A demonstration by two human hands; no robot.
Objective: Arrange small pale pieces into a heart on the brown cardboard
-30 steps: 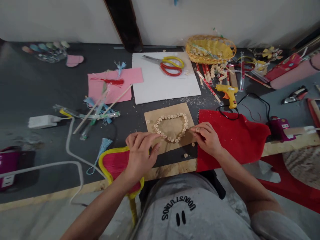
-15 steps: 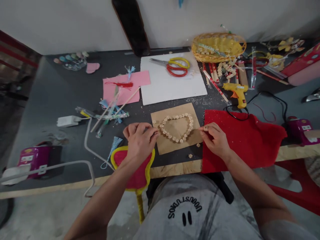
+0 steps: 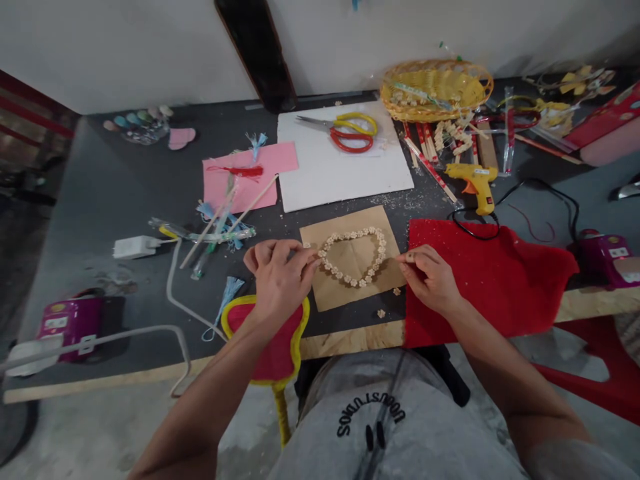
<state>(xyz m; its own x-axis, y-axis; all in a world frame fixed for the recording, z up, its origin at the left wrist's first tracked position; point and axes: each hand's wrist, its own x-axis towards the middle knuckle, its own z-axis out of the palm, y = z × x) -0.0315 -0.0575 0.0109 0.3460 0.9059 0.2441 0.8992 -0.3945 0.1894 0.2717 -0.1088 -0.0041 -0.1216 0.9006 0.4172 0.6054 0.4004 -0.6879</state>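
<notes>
A heart-shaped outline of small cream flower pieces (image 3: pixel 363 283) lies on a square of brown card (image 3: pixel 327 297). My left hand (image 3: pixel 280 273) is closed in a pinch, its fingertips at the left side of the outline; whatever they grip is too small to make out. At the card's right edge, my right hand (image 3: pixel 431 277) also pinches with thumb and forefinger, and I cannot tell what is between them. One loose flower piece (image 3: pixel 381 313) rests on the dark table below the card. Under my left wrist is a pink paddle shape with a yellow border (image 3: pixel 303 333).
Red felt (image 3: pixel 480 280) lies under my right forearm. Beyond it are a yellow glue gun (image 3: pixel 477 183) with its cord and a wicker basket (image 3: pixel 435 117). Scissors (image 3: pixel 353 133) lie on a white board (image 3: pixel 345 183). A white cable (image 3: pixel 175 287) crosses the left side.
My left fingertips have shifted slightly right, up to the outline's left side. My right hand stays in its pinch at the card's edge. The view has tilted a little.
</notes>
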